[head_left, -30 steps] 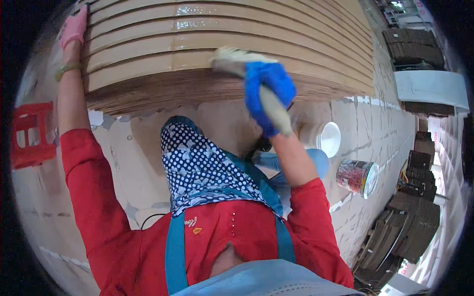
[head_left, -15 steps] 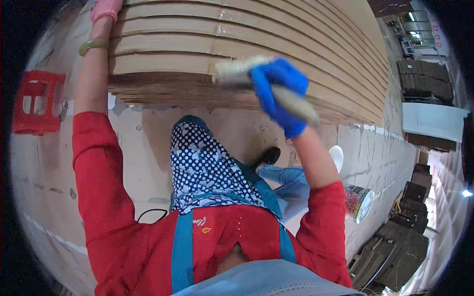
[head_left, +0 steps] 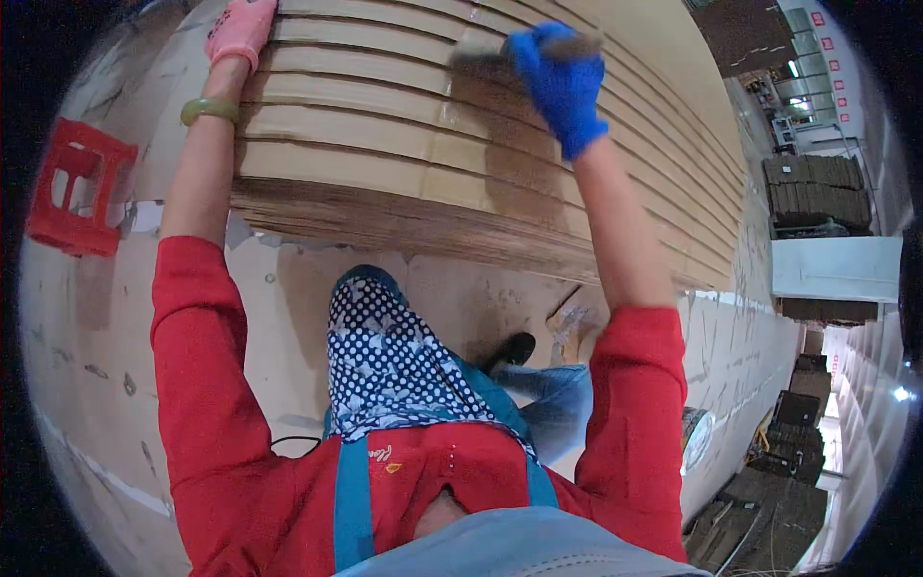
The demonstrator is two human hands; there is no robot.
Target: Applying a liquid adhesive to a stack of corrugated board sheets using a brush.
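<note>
A broad stack of cardboard sheets (head_left: 385,125) lies before me, its edges stepped in long overlapping strips. Glossy wet-looking patches run across the strips near the middle. My right hand (head_left: 562,91), in a blue glove, is closed around the handle of a wide brush (head_left: 481,60) over the strips; motion blurs the brush, and I cannot tell whether its bristles touch the cardboard. At the stack's left edge my left hand (head_left: 240,31), in a pink glove, lies flat against the cardboard, with its fingertips partly cut off by the top of the view.
A red plastic crate (head_left: 82,188) stands on the floor at the left. A round can (head_left: 697,438) is partly hidden by my right sleeve. Below the stack show a black shoe (head_left: 514,351) and a jeans leg (head_left: 548,404). More cardboard piles (head_left: 817,192) stand at the far right.
My right hand and the brush have moved up and away from me, from the stack's near edge to farther strips. The stack's near edge and my left hand sit lower in view.
</note>
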